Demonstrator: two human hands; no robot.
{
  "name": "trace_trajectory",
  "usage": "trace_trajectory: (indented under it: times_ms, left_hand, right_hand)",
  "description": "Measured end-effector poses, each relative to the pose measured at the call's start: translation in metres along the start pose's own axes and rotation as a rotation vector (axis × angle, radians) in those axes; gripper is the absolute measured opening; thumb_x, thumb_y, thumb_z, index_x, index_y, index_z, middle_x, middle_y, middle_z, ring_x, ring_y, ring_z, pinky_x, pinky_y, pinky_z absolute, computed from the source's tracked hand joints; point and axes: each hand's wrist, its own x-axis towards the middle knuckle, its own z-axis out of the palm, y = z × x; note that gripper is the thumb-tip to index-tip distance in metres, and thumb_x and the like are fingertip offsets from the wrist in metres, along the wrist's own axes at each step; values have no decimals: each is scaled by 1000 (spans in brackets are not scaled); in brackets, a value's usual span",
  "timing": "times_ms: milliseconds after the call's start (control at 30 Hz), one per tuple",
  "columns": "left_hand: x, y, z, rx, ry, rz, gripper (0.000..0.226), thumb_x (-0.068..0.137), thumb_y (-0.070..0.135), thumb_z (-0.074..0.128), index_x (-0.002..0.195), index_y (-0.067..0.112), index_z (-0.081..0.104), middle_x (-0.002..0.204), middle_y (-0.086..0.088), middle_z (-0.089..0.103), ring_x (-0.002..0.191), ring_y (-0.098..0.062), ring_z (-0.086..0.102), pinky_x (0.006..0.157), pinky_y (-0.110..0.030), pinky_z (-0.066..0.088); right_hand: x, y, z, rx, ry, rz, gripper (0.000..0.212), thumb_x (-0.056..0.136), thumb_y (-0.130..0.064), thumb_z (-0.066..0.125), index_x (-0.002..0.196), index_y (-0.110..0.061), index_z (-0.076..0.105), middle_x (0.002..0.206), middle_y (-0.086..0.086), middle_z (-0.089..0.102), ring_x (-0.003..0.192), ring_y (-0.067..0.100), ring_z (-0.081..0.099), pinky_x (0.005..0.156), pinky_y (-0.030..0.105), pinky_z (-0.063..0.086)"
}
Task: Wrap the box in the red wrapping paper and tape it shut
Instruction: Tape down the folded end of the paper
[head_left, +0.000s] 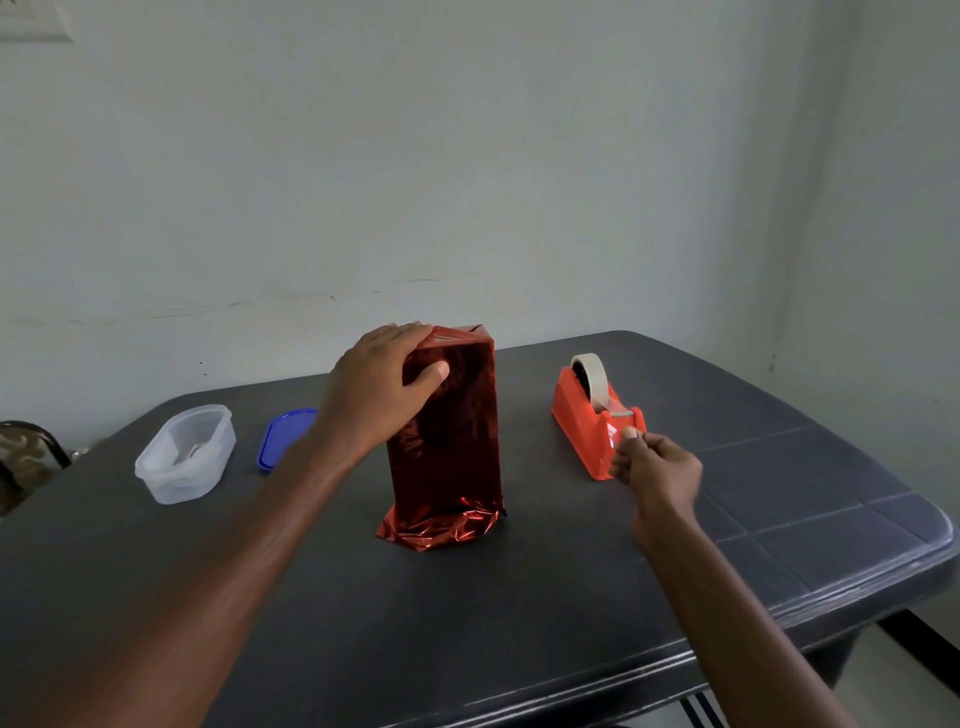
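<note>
The box (452, 441), covered in shiny red wrapping paper, stands upright on end in the middle of the dark table (519, 623). Loose crumpled paper flares out around its base. My left hand (379, 389) grips the box's upper left corner, fingers over the folded top and thumb on the front face. To the right stands an orange tape dispenser (592, 421) with a pale roll of tape (589, 371). My right hand (652, 465) is at the dispenser's front end, thumb and fingers pinched on the tape end by the cutter.
A clear plastic container (184, 452) sits at the left of the table with its blue lid (283, 436) lying beside it. A chair back shows at the far left edge. The table's rounded edge runs along the right and front. A pale wall stands behind.
</note>
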Motion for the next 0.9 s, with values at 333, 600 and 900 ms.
trace_trajectory:
  times_ms: [333,600,900]
  left_hand:
    - [1,0,0,19,-24,10,56,96,46,57,144,18,51,145,-1,54,136,-22,45,112,-38,37]
    - [-3,-1,-4,13,-49,-27,58,98,47,51,148,19,45,150,-2,48,143,-22,35,114,-40,31]
    - [0,1,-5,-43,-66,-99,66,94,48,56,150,16,41,162,-3,30,149,-19,25,116,-40,29]
  right_hand:
    - [-37,-127,83,-327,-616,-581,21,88,-20,77,79,-4,69,61,10,64,49,18,57,50,26,50]
    - [-37,-164,166,-733,-1039,-612,22,88,-18,77,87,2,70,70,13,70,61,21,71,58,23,57]
    - [-23,-152,181,-924,-996,-707,17,89,-19,76,85,-4,70,70,16,74,59,16,69,71,29,55]
